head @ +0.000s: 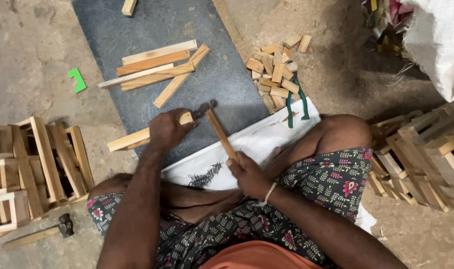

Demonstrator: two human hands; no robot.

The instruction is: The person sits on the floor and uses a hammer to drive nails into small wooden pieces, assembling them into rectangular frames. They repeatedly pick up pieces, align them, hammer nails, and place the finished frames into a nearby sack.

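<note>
We sit on the floor with our legs crossed, and our left hand (167, 130) wraps its grip around a wooden slat (149, 133), pressing it down on the dark grey mat (227, 74) so that the slat runs out from under the hand to the left and towards us. Our right hand (248, 174) closes its grip on the wooden handle of a hammer (218, 127), whose dark head sits just right of the slat's far end, touching or nearly touching it; we cannot tell which. A heap of small nails (205, 176) lies on a white sheet (259, 142) between our hands and knees. Farther out on the mat lies a bundle of loose slats (154, 69), and to the far right a pile of short wooden blocks (276, 72). Finished wooden crates (35, 164) stand at the left, with a second hammer (47, 233) lying near them.
</note>
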